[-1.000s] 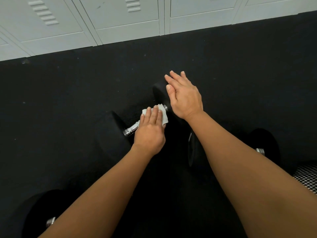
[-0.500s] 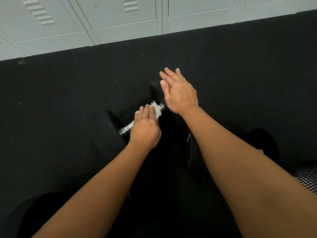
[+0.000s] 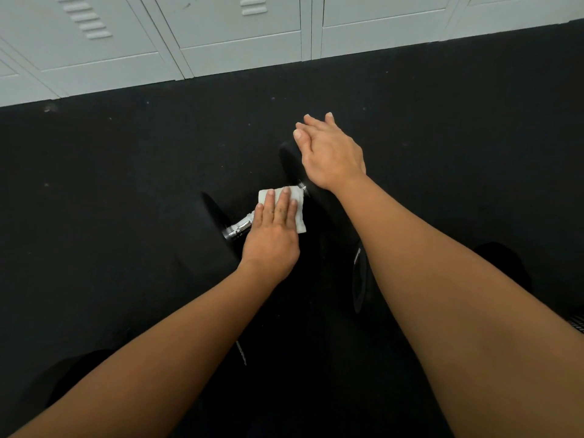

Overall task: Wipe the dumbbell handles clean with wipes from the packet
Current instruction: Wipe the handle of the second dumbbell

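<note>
A black dumbbell lies on the dark floor, with its chrome handle (image 3: 238,229) showing between two round heads. A white wipe (image 3: 298,213) is draped over the handle. My left hand (image 3: 271,235) presses the wipe onto the bar with fingers laid flat; its thumb is hidden. My right hand (image 3: 331,156) rests flat on the far head (image 3: 289,162), fingers straight. The near head (image 3: 215,216) sits just left of my left hand. No wipe packet is in sight.
Another black dumbbell (image 3: 363,279) lies partly under my right forearm, and a dark weight (image 3: 72,374) sits at the lower left. White lockers (image 3: 221,33) line the far edge of the black floor. A mesh surface (image 3: 576,324) peeks in at the right edge.
My left hand's fingers have flattened out over the wipe, which now shows more spread along the handle. My right hand stays on the far head.
</note>
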Tool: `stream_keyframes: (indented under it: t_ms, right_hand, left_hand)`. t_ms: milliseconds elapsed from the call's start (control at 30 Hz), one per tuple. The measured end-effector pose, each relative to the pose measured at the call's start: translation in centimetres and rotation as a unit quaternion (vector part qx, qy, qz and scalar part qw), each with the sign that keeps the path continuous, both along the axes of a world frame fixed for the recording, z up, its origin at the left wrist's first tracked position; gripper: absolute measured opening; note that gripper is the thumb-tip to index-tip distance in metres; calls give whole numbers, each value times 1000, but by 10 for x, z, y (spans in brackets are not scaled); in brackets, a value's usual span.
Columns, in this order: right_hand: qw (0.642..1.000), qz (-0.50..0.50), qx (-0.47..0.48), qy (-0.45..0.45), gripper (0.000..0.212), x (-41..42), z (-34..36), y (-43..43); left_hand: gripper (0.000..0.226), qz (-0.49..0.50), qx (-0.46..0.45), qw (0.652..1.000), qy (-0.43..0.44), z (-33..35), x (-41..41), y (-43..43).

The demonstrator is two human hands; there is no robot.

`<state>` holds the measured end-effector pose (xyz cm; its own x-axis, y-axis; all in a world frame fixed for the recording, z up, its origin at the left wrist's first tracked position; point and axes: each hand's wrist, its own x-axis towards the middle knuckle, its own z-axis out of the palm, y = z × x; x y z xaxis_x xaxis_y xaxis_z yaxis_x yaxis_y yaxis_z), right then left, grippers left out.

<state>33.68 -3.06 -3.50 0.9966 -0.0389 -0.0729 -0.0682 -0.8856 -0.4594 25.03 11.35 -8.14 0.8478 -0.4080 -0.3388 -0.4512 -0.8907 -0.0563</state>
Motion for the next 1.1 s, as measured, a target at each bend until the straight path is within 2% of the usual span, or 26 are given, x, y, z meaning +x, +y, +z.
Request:
stream_keyframes:
  t_ms: [167, 433, 667, 933, 1100]
  right_hand:
    - [1000, 0, -6, 9, 45, 3, 2, 2]
    - [1000, 1, 0, 1, 45, -2, 1, -1]
    - [1000, 0, 3, 1, 45, -3, 0, -1]
    - [1000, 2, 10, -6, 44, -8, -2, -3]
    - [1000, -1, 10, -14, 44, -10, -3, -4]
  left_hand:
    - [63, 18, -30, 999, 4, 3, 6, -13]
    - [63, -65, 56, 996, -5, -1, -1, 5]
    - [61, -16, 8, 1000, 7, 4, 6, -14]
    - [61, -28, -5, 1000, -2, -1, 1, 0]
    - [62, 56, -51, 997, 10, 2, 5, -19]
